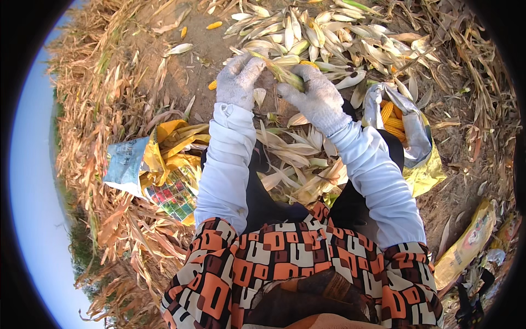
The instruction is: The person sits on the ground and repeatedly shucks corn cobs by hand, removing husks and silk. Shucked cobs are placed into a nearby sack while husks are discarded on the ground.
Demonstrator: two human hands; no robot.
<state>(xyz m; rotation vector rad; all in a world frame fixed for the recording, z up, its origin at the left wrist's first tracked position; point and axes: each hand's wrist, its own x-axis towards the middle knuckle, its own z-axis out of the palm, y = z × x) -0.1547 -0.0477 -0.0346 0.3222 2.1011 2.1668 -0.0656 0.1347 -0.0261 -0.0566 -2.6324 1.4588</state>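
An ear of corn in a greenish-tan husk [281, 74] spans the gap between my two gloved hands. My right hand [316, 96] grips its lower end between thumb and fingers. At the husk's other end, the fingers of my left hand [238, 78] are closed on the tip; part of that contact is hidden. Just beyond lies a large heap of corn ears in pale dry husks [304, 33], with a little yellow kernel showing near my right fingers. Loose stripped husks [296, 152] cover the ground between my legs.
To the right stands an open sack [417, 135] holding bare yellow cobs [392, 119]. A crumpled yellow-lined sack [164, 156] sits at the left. Bare cobs [214, 25] lie on the soil, dry stalks [115, 123] line the left, and a printed sack [464, 246] lies at lower right.
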